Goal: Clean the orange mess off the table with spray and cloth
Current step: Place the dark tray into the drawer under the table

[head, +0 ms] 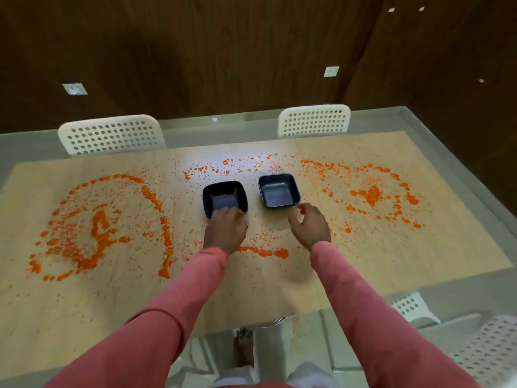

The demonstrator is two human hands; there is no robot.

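Pink-sleeved arms reach over the glass-topped table (453, 152) with pale wood mats, orange mess (92, 233) splattered across. Left hand (225, 231) grips one dark square bowl (225, 198); right hand (310, 224), fingers loosely spread, nears the other (279, 190). Dragging bowls could smear paint.

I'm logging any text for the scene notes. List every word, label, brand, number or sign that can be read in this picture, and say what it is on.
None: no printed text shows anywhere.
The two dark square bowls, left and right: plain, no label or brand.
The table: only the orange mess, in splatters and rings that form no letters.
The white chairs: only perforation holes.
The wall sockets: too small and blurred to show any marking.
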